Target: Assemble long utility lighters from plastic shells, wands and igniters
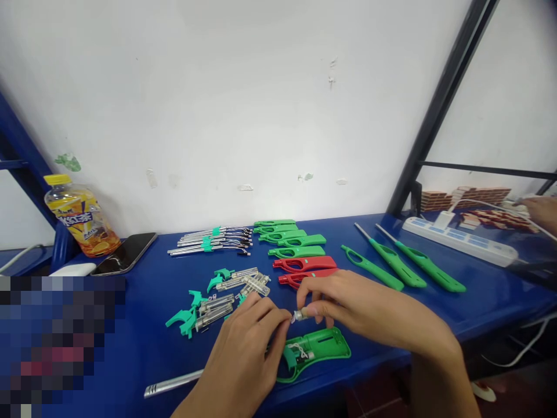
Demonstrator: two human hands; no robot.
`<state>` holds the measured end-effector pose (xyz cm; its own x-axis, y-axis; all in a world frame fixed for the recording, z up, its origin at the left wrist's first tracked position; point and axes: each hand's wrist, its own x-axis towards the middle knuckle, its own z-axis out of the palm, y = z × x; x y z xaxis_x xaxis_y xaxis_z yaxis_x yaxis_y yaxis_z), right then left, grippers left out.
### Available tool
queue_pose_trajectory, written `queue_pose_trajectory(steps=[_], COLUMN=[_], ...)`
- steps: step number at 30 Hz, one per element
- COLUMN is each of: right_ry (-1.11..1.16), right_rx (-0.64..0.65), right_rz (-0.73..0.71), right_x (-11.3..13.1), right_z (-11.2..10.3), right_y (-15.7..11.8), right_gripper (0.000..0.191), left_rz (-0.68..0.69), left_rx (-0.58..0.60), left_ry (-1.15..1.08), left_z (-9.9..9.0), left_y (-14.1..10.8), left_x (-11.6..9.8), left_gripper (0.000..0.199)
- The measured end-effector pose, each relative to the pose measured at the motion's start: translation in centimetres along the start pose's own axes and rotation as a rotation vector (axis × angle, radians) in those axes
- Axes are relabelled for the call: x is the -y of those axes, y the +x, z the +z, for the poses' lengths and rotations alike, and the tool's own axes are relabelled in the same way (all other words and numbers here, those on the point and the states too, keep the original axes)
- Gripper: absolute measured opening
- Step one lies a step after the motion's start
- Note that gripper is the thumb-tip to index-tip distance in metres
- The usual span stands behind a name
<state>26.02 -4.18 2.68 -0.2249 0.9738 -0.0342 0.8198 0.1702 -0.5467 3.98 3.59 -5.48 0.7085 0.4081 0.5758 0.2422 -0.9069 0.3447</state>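
In front of me, my right hand [324, 299] is closed around a small clear lighter fuel tank [299, 314], with its valve end pointing left. My left hand [255, 342] reaches toward that end, thumb and forefinger pinched together. Whatever is between those fingertips is too small to make out. Below the hands lies an open green lighter shell half [326, 343] with a trigger, igniter and white wire inside. A silver lighter tube [174, 383] sticks out to the left beneath my left hand. More clear fuel tanks [215, 313] and teal triggers [183, 319] lie beside it.
Several metal tubes with wires [213, 239] lie at the back, next to green shells [296, 251] and red shells [304, 264]. Closed green lighters [395, 264] and a power strip [461, 239] are on the right. A bottle [82, 215] and phone [126, 253] stand left. Another person's hand [542, 212] shows far right.
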Motion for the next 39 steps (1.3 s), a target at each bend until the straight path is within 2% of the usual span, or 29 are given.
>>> queue_pose_trajectory(steps=[5, 20, 25, 29, 31, 39], right_ry=[-0.052, 0.002, 0.028, -0.029, -0.041, -0.059], right_rx=[-0.022, -0.011, -0.029, -0.058, -0.056, -0.052], right_rz=[-0.033, -0.061, -0.045, -0.007, -0.017, -0.020], right_x=[-0.1, 0.8, 0.5, 0.2, 0.0, -0.6], right_z=[0.0, -0.3, -0.2, -0.1, -0.2, -0.5], right_y=[0.0, 0.4, 0.5, 0.3, 0.3, 0.3], right_gripper=[0.013, 0.015, 0.030, 0.029, 0.020, 0.011], left_rz=[0.015, 0.045, 0.030, 0.009, -0.003, -0.093], left_rx=[0.000, -0.014, -0.098, -0.135, -0.136, -0.096], left_ry=[0.018, 0.009, 0.034, 0.030, 0.022, -0.027], left_z=[-0.1, -0.1, -0.4, -0.5, -0.5, -0.6], left_y=[0.0, 0.0, 0.2, 0.3, 0.3, 0.4], left_x=[-0.1, 0.0, -0.2, -0.4, -0.4, -0.5], left_gripper=[0.025, 0.026, 0.024, 0.024, 0.023, 0.022])
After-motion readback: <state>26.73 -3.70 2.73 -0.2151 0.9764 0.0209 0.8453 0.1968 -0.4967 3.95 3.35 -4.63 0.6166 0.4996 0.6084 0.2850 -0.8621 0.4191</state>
